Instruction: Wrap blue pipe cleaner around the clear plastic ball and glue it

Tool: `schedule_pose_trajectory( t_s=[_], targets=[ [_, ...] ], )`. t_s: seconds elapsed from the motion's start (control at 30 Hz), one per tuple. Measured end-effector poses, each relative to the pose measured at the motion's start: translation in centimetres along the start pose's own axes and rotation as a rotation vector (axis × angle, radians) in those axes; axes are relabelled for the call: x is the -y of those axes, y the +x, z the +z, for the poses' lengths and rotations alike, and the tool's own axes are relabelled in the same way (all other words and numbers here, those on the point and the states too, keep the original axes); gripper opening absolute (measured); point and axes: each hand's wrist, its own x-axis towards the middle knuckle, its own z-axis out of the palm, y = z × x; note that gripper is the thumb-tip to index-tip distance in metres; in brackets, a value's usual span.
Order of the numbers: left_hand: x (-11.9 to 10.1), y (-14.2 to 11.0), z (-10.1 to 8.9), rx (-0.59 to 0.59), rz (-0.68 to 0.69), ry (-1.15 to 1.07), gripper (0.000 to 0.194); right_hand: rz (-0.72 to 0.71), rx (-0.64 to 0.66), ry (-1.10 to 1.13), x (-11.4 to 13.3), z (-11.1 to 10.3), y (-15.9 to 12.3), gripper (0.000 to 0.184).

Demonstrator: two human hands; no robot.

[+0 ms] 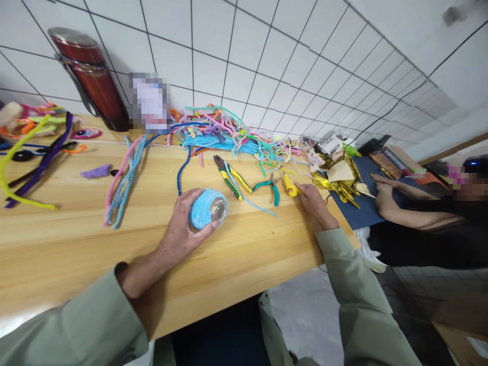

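My left hand (183,221) is wrapped round a ball (200,208) covered in light blue pipe cleaner, with a bare, shiny round patch facing right. At the right, my right hand (313,203) is closed on a yellow glue gun (290,186), whose tip points away from me. Between the hands lie yellow-and-green pliers (233,177) and smaller teal-handled pliers (275,192). A loose light blue pipe cleaner (255,206) runs across the wood beside them.
A tangled heap of colourful pipe cleaners (229,134) lines the wall. At the left stand a red flask (91,79) and more pipe cleaners (131,178). Gold foil (345,190) lies at the right, near another person's arm (412,213). The wooden table (247,254) ends before me.
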Motion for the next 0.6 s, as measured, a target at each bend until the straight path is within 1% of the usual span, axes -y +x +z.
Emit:
schedule_pose_trajectory(
  t_s=[0.1,0.17,0.23,0.3,0.4,0.47,0.53,0.6],
  targets=[
    [-0.1,-0.1,0.0,0.03,-0.037,-0.007,0.074,-0.017,-0.049,-0.014,0.8,-0.9,0.6,0.046],
    [-0.2,-0.1,0.0,0.042,-0.056,-0.016,0.075,-0.037,-0.077,-0.01,2.3,-1.5,0.9,0.043],
    [-0.2,-0.1,-0.1,0.039,-0.058,-0.029,0.075,-0.077,-0.074,0.009,4.7,-1.8,1.0,0.04],
    [-0.3,-0.1,-0.1,0.029,-0.046,-0.039,0.074,-0.139,-0.053,0.038,8.1,-1.7,0.9,0.034],
    [-0.4,-0.1,-0.1,0.026,-0.038,-0.043,0.075,-0.177,0.029,0.057,13.8,-0.9,0.8,0.027],
    [-0.4,-0.1,-0.1,0.032,-0.038,-0.036,0.076,-0.2,0.076,0.041,16.8,-0.2,0.8,0.021],
    [-0.4,-0.1,-0.1,0.045,-0.035,-0.026,0.077,-0.235,0.14,0.014,18.8,0.7,1.1,0.017],
    [-0.3,-0.1,-0.1,0.053,-0.036,-0.022,0.078,-0.236,0.214,0.008,19.6,1.6,1.4,0.009]
  ],
)
